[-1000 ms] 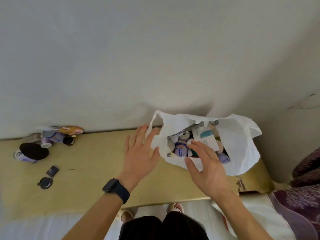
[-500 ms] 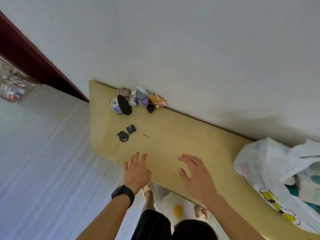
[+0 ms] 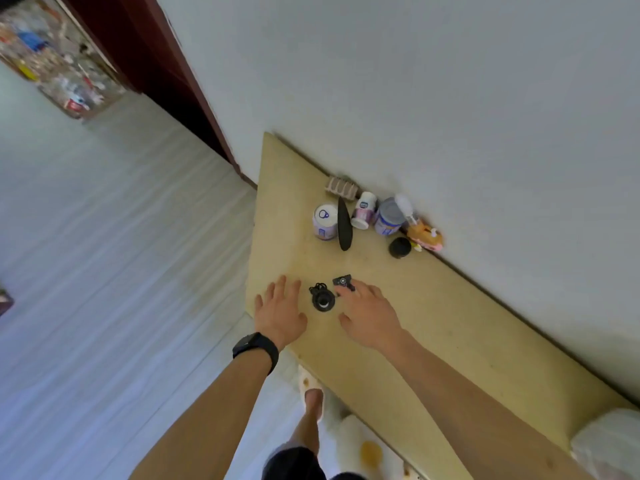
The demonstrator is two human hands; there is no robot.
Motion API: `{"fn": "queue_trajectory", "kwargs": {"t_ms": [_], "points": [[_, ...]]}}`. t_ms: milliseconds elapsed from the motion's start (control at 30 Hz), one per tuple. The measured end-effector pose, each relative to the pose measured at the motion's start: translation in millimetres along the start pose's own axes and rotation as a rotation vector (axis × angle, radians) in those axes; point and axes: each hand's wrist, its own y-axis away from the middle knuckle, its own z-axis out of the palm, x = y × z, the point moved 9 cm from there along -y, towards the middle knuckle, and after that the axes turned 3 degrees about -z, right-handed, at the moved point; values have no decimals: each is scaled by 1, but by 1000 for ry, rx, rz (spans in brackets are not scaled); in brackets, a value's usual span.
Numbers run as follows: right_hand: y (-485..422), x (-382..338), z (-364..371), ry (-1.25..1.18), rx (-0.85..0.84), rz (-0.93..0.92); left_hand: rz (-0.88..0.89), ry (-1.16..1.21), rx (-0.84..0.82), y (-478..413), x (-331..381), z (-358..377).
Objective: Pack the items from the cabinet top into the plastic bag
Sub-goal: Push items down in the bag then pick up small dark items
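- My left hand (image 3: 278, 311) lies flat, fingers straight and spread, over the near corner of the cabinet top (image 3: 450, 334); it holds nothing.
- My right hand (image 3: 369, 315) is relaxed and not clenched. Its fingertips (image 3: 343, 292) reach the small black square piece (image 3: 343, 280) at 11 o'clock from the palm; I cannot tell if they touch it.
- The round black item (image 3: 322, 300) lies between the two hands.
- At 12 to 1 o'clock, along the wall (image 3: 450, 98), stand a white can (image 3: 325, 221), a black oval disc (image 3: 344, 230) leaning on the can, a small bottle (image 3: 363, 214), a grey-lidded tin (image 3: 389, 218), an orange toy (image 3: 425, 234) and a black cap (image 3: 400, 247).
- The plastic bag (image 3: 609, 445) is at 4 o'clock, well apart from the hands.
- A dark red door frame (image 3: 156, 64) is at 10 o'clock.
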Motion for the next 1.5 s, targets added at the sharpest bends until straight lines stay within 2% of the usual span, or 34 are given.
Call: {"fn": "queue_trajectory", "kwargs": {"t_ms": [133,233,400,500,600,700,767,867,1033,1267,1400,1500], "points": [[-45,-28,6,136,-71,-89,8,-102,-144,-20,-17,18],[-47,-26,24,191,-74,-109,39,-167,-129,-21,-21,29],[-19,10,45,84,31,111,52,-205,-161,-23,-20,28],[3,51,62,-134,1,329,39,-95,-149,-28,-6,7],[35,86,66,-477,75,545,-26,276,-98,-45,24,-27],[73,115,73,-597,141,707,-98,641,-141,-63,66,-40],[103,131,80,-742,188,819,-90,721,-108,-72,93,-49],[148,143,90,-1001,271,937,-86,679,-10,-71,109,-59],[212,139,87,-1270,493,973,-75,603,45,-50,95,-39],[302,131,63,-1438,719,926,136,489,120,53,90,3],[359,145,33,-1489,833,823,258,484,142,110,126,30],[408,160,7,-1497,923,712,373,525,106,151,180,45]]}}
